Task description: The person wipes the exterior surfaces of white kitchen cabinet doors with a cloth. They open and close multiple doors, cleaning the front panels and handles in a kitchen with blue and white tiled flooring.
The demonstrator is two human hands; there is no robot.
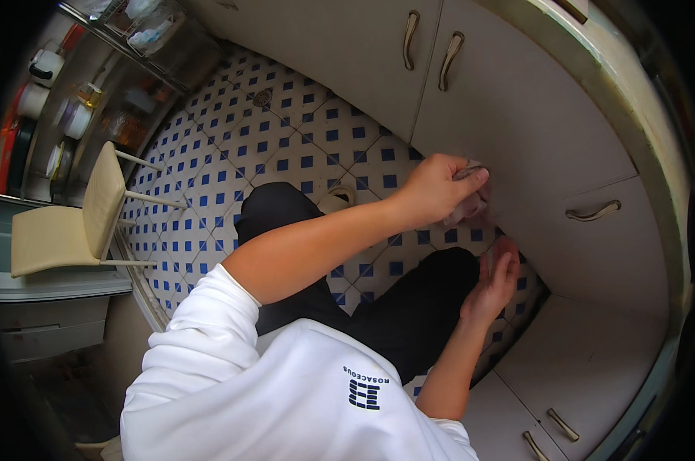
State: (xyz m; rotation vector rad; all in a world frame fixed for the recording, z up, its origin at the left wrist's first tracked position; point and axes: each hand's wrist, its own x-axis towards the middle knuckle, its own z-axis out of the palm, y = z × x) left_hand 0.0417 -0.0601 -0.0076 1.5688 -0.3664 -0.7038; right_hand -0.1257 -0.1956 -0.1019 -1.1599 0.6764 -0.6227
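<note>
A crumpled, damp-looking cloth is pinched between the thumb and fingers of my left hand. It hangs close against the pale cabinet front; whether it touches the panel is hard to tell. My right hand is empty, its fingers extended, beside my right knee and near the lower edge of the cabinets. Two curved metal handles are on the doors ahead, and a drawer handle sits to the right of the cloth.
White floor tiles with blue squares surround my crouched legs. A cream chair stands at the left, before metal shelves with containers. A floor drain lies ahead. The countertop edge juts out above the cabinets at right.
</note>
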